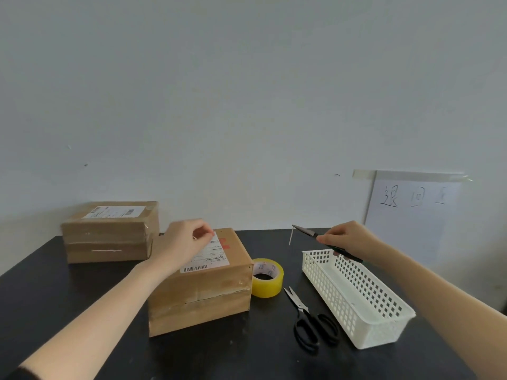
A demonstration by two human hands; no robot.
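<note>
The left hand (pixel 182 242) pinched the barcoded label (pixel 206 257), its print unreadable, on the box (pixel 200 297) mid-desk (pixel 82 311). The right hand (pixel 348 238) gripped a knife (pixel 304 230). The wall sheet (pixel 411 215) read "退回区".

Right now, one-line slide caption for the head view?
Left hand pinches the shipping label on the nearer parcel; right hand holds a knife by the white basket.

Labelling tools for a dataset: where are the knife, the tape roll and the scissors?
knife (pixel 305 231), head view, on the bare blade ahead of the fingers.
tape roll (pixel 267 287), head view, on its yellow outer side.
scissors (pixel 298 302), head view, on the blades near the pivot.
</note>
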